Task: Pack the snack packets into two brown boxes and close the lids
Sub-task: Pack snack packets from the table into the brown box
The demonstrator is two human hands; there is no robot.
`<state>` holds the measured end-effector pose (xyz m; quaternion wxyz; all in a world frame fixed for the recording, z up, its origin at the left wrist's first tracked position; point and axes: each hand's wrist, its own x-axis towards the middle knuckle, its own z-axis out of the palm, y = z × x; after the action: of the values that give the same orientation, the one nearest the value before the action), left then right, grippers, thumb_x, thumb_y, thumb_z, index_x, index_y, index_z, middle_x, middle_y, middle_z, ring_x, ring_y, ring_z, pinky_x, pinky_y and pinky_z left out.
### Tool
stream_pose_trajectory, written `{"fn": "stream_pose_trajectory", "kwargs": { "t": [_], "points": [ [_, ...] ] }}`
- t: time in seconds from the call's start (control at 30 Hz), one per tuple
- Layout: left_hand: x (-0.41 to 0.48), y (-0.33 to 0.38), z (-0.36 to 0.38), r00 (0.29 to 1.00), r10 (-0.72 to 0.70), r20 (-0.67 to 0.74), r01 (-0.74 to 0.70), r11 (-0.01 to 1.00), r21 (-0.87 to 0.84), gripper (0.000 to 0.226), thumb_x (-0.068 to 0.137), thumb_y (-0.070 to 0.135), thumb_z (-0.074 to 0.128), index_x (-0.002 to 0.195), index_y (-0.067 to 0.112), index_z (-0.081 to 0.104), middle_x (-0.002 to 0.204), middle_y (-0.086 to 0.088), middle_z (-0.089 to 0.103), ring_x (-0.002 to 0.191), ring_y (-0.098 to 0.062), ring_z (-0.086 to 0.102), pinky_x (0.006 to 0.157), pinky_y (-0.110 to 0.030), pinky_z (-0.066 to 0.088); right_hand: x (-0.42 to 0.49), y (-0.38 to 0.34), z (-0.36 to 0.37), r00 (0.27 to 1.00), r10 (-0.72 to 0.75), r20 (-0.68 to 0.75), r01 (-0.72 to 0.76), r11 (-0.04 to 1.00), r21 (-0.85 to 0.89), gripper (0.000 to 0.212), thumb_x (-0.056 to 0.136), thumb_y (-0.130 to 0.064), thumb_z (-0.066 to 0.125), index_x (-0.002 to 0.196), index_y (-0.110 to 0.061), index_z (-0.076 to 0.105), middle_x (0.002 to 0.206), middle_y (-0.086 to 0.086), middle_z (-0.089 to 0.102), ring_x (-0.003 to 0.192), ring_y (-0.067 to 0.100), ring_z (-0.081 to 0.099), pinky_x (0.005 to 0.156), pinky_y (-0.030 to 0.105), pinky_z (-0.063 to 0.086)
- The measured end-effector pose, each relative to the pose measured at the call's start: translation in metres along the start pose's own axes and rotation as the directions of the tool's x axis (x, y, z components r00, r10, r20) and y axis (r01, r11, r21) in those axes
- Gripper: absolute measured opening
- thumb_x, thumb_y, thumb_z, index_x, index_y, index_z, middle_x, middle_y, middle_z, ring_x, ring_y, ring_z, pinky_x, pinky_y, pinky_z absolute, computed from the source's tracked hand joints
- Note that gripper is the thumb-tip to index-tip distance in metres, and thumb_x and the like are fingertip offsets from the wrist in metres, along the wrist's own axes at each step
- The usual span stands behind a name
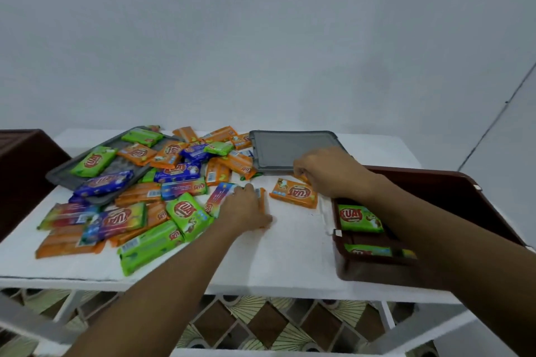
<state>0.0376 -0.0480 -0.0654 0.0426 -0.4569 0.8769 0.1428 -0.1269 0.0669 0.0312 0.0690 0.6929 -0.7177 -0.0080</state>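
One white table [290, 255] bears an open brown box [377, 269] at its right edge with two green packets [359, 219] inside, and a heap of snack packets [139, 194] lies at the left. The left hand [246, 209] rests flat on a barcoded orange packet [262, 197]. The right hand [327, 171] pinches a second orange packet [303, 178].

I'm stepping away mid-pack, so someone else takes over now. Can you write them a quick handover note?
Left hand rests on packets at the edge of the pile; grip unclear.
Right hand has fingers curled on an orange packet by the grey tray.
Right brown box, lid open, holds at least two green packets.
Second brown box stands at far left, contents hidden.
To do: most of the pile lies on the table; pack it, close lids.
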Motion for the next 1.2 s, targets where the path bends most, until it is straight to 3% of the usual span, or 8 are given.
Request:
{"fn": "stream_pose_trajectory", "kwargs": {
  "t": [0.1, 0.17, 0.33, 0.53, 0.67, 0.9, 1.03, 1.2],
  "points": [
    [0.014, -0.022, -0.03, 0.995, 0.049, 0.088, -0.031, 0.981, -0.194, 0.039, 0.088, 0.037, 0.061, 0.113, 0.008, 0.055, 0.106, -0.011, 0.062, 0.086, -0.02, 0.063, 0.059, -0.031, 0.05, 0.023, -0.01, 0.009, 0.994, 0.058, 0.092, -0.051, 0.996, -0.072, 0.025, 0.086, -0.007, 0.054, 0.098, -0.027, 0.061, 0.096, -0.002, 0.063, 0.074, 0.015, 0.048, 0.061, 0.03, 0.035],
    [0.018, -0.05, -0.046, 0.984, 0.071, 0.162, 0.008, 0.897, -0.441, 0.013, 0.092, 0.02, 0.058, 0.101, 0.011, 0.059, 0.101, -0.01, 0.064, 0.087, -0.022, 0.067, 0.066, -0.039, 0.057, 0.04, -0.02, 0.019, 0.978, 0.078, 0.192, -0.055, 0.991, -0.122, 0.024, 0.086, -0.007, 0.054, 0.103, -0.019, 0.065, 0.098, 0.002, 0.065, 0.074, 0.017, 0.055, 0.062, 0.03, 0.045],
    [0.022, -0.086, -0.059, 0.963, 0.178, 0.204, -0.021, 0.8, -0.6, 0.018, 0.098, 0.01, 0.046, 0.101, 0.024, 0.056, 0.097, 0.007, 0.06, 0.082, -0.001, 0.057, 0.058, -0.015, 0.048, 0.067, -0.043, 0.051, 0.901, 0.185, 0.392, -0.14, 0.98, -0.14, 0.027, 0.088, -0.02, 0.059, 0.112, -0.009, 0.064, 0.098, 0.006, 0.065, 0.071, 0.017, 0.053, 0.068, 0.031, 0.046],
    [0.035, -0.108, -0.063, 0.962, 0.162, 0.222, 0.022, 0.76, -0.65, 0.036, 0.096, 0.014, 0.043, 0.131, 0.02, 0.05, 0.121, 0.004, 0.048, 0.111, -0.015, 0.05, 0.096, -0.034, 0.038, 0.08, -0.049, 0.076, 0.854, 0.29, 0.433, -0.261, 0.957, -0.126, 0.041, 0.09, -0.015, 0.059, 0.129, -0.008, 0.054, 0.12, 0.011, 0.061, 0.104, 0.028, 0.058, 0.087, 0.038, 0.049],
    [0.038, -0.118, -0.061, 0.966, 0.146, 0.212, 0.033, 0.746, -0.665, 0.018, 0.095, 0.012, 0.042, 0.109, 0.018, 0.052, 0.118, 0.006, 0.052, 0.122, -0.021, 0.048, 0.104, -0.039, 0.035, 0.084, -0.05, 0.078, 0.825, 0.271, 0.495, -0.208, 0.961, -0.18, 0.074, 0.077, -0.045, 0.073, 0.138, -0.014, 0.044, 0.133, 0.013, 0.049, 0.123, 0.032, 0.043, 0.1, 0.047, 0.042],
    [0.041, -0.112, -0.064, 0.987, 0.128, 0.099, -0.02, 0.703, -0.711, 0.009, 0.097, 0.029, 0.054, 0.098, 0.023, 0.061, 0.118, 0.003, 0.06, 0.109, -0.017, 0.055, 0.093, -0.036, 0.041, 0.091, -0.037, 0.032, 0.941, 0.174, 0.291, -0.255, 0.929, 0.269, 0.043, 0.077, -0.03, 0.077, 0.112, -0.023, 0.052, 0.095, -0.003, 0.055, 0.089, 0.018, 0.058, 0.063, 0.024, 0.042],
    [0.038, -0.087, -0.077, 0.98, 0.196, 0.037, -0.109, 0.682, -0.723, 0.02, 0.094, 0.031, 0.06, 0.113, 0.023, 0.062, 0.122, 0.003, 0.06, 0.108, -0.011, 0.057, 0.092, -0.033, 0.042, 0.07, 0.0, -0.026, 0.937, 0.22, 0.271, -0.345, 0.691, 0.635, 0.042, 0.073, -0.015, 0.081, 0.102, -0.021, 0.053, 0.099, 0.005, 0.06, 0.079, 0.023, 0.067, 0.053, 0.032, 0.056],
    [0.03, -0.03, -0.1, 0.938, 0.342, -0.05, -0.254, 0.584, -0.771, 0.012, 0.093, 0.028, 0.063, 0.104, 0.033, 0.066, 0.109, 0.009, 0.07, 0.095, -0.009, 0.068, 0.083, -0.029, 0.054, 0.01, 0.059, -0.06, 0.921, 0.35, 0.169, -0.329, 0.47, 0.819, 0.034, 0.076, -0.005, 0.074, 0.102, -0.02, 0.059, 0.096, 0.015, 0.064, 0.078, 0.027, 0.07, 0.06, 0.039, 0.059]
  ]
}}
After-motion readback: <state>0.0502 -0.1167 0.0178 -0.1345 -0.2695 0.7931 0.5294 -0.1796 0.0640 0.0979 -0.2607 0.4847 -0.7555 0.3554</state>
